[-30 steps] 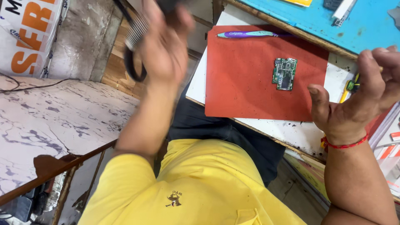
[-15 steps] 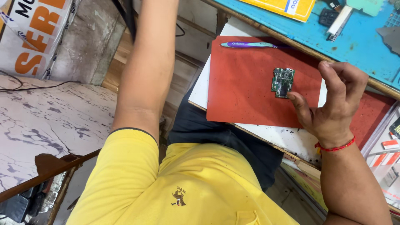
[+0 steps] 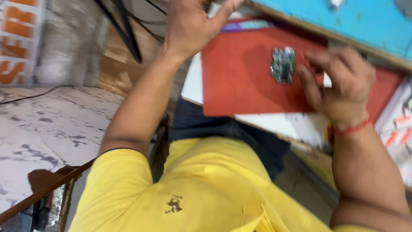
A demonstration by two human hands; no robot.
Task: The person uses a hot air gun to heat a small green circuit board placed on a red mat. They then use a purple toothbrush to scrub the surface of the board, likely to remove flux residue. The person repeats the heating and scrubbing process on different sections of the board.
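Note:
The view is blurred by motion. A small green circuit board [image 3: 282,64] lies on a red mat [image 3: 240,81]. My right hand [image 3: 339,81], with a red thread at the wrist, rests on the mat just right of the board, its curled fingers and thumb at the board's right edge; I cannot tell if they touch it. My left hand [image 3: 193,23] is raised at the mat's far left corner, fingers apart and empty. A purple toothbrush [image 3: 249,25] lies just right of that hand, along the mat's far edge.
The mat sits on a white board [image 3: 193,86] above my lap. A blue tabletop [image 3: 343,21] lies beyond it. Black cables [image 3: 124,30] hang at the upper left. A marbled slab [image 3: 43,124] and a rusty bar [image 3: 43,189] are at the left.
My left hand has come down from out of view to the mat's far corner, now empty of the black cable it held. My right hand has closed in on the board's right edge.

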